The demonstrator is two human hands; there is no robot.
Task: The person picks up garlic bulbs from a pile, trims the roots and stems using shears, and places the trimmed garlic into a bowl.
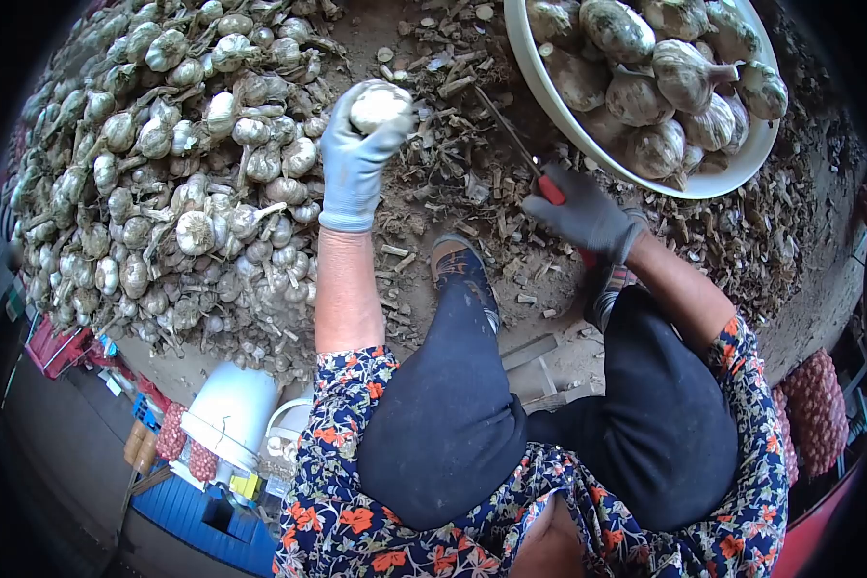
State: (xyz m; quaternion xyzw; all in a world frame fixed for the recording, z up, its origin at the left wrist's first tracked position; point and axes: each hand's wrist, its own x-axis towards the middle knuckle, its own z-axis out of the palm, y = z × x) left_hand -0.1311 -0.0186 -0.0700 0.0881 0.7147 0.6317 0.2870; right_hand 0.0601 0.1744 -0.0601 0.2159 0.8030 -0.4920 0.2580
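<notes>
My left hand [356, 159], in a pale grey-blue glove, is closed around a garlic bulb [380, 106] whose whitish side faces up. My right hand [583, 214], in a darker grey glove, grips a knife by its red handle [551, 190]. The knife's long, narrow blade [506, 125] points up and to the left, apart from the bulb. Left of my left hand lies a big heap of garlic bulbs [195, 233], many with stalks. Beyond my right hand stands a white tub [588, 144] holding several large garlic bulbs [684, 77].
Cut stalks and dry scraps [453, 183] cover the ground between the heap and the tub. My shoes [460, 265] rest among them. Behind on the left stands a white bucket [231, 409]. Net sacks [817, 414] of garlic lean at the lower right.
</notes>
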